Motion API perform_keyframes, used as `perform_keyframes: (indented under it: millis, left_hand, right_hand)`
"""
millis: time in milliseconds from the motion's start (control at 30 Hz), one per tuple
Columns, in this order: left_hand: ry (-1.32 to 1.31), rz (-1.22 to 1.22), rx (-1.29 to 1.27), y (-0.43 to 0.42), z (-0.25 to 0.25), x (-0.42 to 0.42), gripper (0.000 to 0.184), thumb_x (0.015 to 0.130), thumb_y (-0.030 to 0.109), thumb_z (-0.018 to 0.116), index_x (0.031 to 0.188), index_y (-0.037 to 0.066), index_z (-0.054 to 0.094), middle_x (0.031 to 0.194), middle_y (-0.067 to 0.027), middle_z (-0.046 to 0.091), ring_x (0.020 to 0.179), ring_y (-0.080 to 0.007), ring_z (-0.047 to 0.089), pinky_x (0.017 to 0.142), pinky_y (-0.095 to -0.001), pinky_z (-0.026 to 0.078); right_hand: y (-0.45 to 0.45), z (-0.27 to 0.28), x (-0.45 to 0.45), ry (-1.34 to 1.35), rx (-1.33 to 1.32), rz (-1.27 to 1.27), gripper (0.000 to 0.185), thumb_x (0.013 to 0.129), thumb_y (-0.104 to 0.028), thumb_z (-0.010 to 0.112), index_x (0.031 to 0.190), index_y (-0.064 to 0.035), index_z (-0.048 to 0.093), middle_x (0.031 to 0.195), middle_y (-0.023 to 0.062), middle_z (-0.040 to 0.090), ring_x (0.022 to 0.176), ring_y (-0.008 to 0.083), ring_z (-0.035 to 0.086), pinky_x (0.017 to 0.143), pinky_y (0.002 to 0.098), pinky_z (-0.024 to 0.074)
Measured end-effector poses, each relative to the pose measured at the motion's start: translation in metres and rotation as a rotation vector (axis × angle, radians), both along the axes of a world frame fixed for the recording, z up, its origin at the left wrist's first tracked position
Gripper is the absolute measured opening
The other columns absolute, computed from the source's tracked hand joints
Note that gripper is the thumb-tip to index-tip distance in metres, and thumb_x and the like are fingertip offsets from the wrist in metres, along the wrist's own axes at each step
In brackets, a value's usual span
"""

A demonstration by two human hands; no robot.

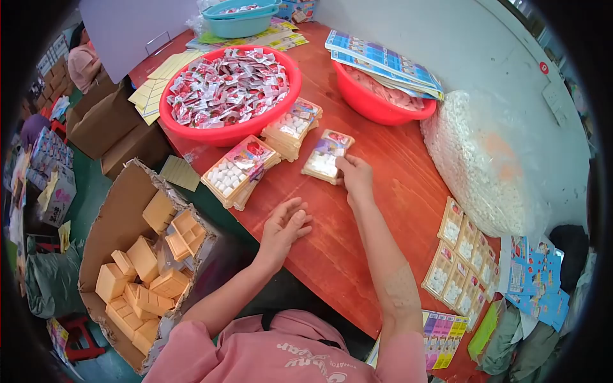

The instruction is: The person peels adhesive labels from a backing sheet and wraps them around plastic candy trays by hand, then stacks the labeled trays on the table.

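Right fingers (343,166): pinched on the edge of 1 tray (332,143), over the counter (332,255). Left fingers (290,205): loosely parted, holding nothing. Tray judged light, stiff; white pieces (324,164) could spill. Grip opposite side walls, level.

The beige tray (318,175) is holding white pieces (323,162) and colourful printed material (334,143) while resting on the red tabletop (294,185).

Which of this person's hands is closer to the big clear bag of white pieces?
Right. The right hand holds a filled tray, left of the bag; the left hand, empty, is farther left.
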State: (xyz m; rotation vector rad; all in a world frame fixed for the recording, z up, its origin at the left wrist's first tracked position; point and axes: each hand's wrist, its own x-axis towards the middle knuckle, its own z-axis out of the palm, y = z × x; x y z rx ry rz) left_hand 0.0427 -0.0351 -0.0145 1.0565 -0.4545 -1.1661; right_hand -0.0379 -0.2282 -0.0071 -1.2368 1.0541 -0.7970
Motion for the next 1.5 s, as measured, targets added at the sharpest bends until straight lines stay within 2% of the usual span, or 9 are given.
perform_keyframes:
  millis: [133,267,333,467,567,767,967,1267,1500]
  left_hand:
    - [-0.099,0.007,-0.011,0.001,0.0,-0.004,0.036,0.094,0.023,0.053,0.124,0.003,0.046,0.11,-0.007,0.056,0.099,-0.0171,0.057,0.082,-0.0312,0.051]
    - [-0.58,-0.024,-0.089,0.001,0.003,-0.036,0.021,0.093,0.015,0.055,0.108,0.001,0.056,0.096,-0.0053,0.058,0.084,-0.0123,0.057,0.072,-0.0241,0.048]
    - [-0.84,-0.172,-0.204,-0.001,0.012,-0.065,0.019,0.089,0.013,0.059,0.103,0.0,0.058,0.09,-0.011,0.058,0.079,-0.019,0.059,0.069,-0.0272,0.048]
    - [-1.066,-0.555,-0.444,-0.008,0.028,-0.144,0.023,0.079,0.012,0.066,0.097,0.001,0.059,0.089,-0.0162,0.056,0.082,-0.0317,0.058,0.069,-0.0362,0.048]
    - [-1.22,-0.674,-0.675,-0.012,0.019,-0.211,0.027,0.077,0.015,0.068,0.096,0.0,0.058,0.094,-0.0139,0.059,0.089,-0.0297,0.058,0.074,-0.0382,0.047]
    - [-1.604,-0.858,-0.566,-0.014,0.015,-0.29,0.029,0.075,0.025,0.069,0.084,0.0,0.056,0.091,-0.0155,0.06,0.089,-0.0324,0.057,0.073,-0.0414,0.047]
    - [-1.208,-1.06,-0.393,-0.025,0.004,-0.285,0.021,0.078,0.017,0.067,0.082,-0.003,0.061,0.074,-0.0142,0.064,0.07,-0.0287,0.063,0.064,-0.0403,0.049]
    - [-0.799,-1.428,0.001,-0.026,0.01,-0.263,0.018,0.081,0.014,0.065,0.09,-0.002,0.065,0.076,-0.0052,0.064,0.067,-0.0106,0.059,0.059,-0.0251,0.047]
    - [-0.217,-1.464,0.189,-0.015,0.006,-0.258,0.014,0.081,0.009,0.064,0.092,-0.001,0.065,0.079,-0.0003,0.062,0.07,-0.0074,0.056,0.061,-0.0218,0.045]
  right_hand:
    - [-0.007,-0.006,-0.004,0.16,-0.2,0.038,0.024,0.084,-0.017,0.06,0.096,0.0036,0.065,0.075,0.0065,0.065,0.059,0.0114,0.061,0.049,0.0207,0.047]
    - [0.03,0.03,-0.066,0.514,-0.602,0.03,0.037,0.085,-0.032,0.063,0.097,0.0033,0.064,0.08,0.0142,0.066,0.066,0.0165,0.065,0.061,0.0284,0.0497]
    - [0.067,0.043,-0.118,0.315,-0.544,0.057,0.029,0.085,-0.024,0.064,0.096,0.0026,0.064,0.083,0.0138,0.066,0.07,0.017,0.064,0.063,0.0285,0.0496]
    - [0.163,0.068,-0.224,0.563,-0.626,-0.082,0.018,0.085,-0.014,0.063,0.094,0.0002,0.064,0.084,0.0116,0.066,0.073,0.0181,0.064,0.065,0.0271,0.0496]
    - [0.22,0.061,-0.295,0.685,-0.502,-0.446,0.012,0.085,-0.012,0.06,0.092,-0.0024,0.063,0.082,0.0105,0.065,0.072,0.0228,0.064,0.063,0.033,0.0491]
    - [0.284,0.003,-0.385,0.803,-0.363,-0.761,0.01,0.084,-0.006,0.06,0.091,0.0013,0.062,0.089,0.0124,0.063,0.078,0.0213,0.062,0.069,0.0296,0.0491]
    - [0.298,-0.012,-0.362,0.723,-0.437,-0.813,0.011,0.08,-0.002,0.062,0.091,0.0007,0.062,0.095,0.0125,0.062,0.082,0.0249,0.061,0.071,0.0313,0.0488]
    - [0.281,0.002,-0.326,0.731,-0.568,-0.667,0.006,0.078,-0.002,0.063,0.084,0.0004,0.063,0.079,0.0144,0.064,0.07,0.0297,0.063,0.061,0.034,0.0495]
    - [0.289,0.017,-0.31,0.704,-0.489,-0.714,0.005,0.078,-0.002,0.063,0.082,-0.0004,0.063,0.074,0.0139,0.064,0.063,0.0287,0.064,0.055,0.0341,0.0488]
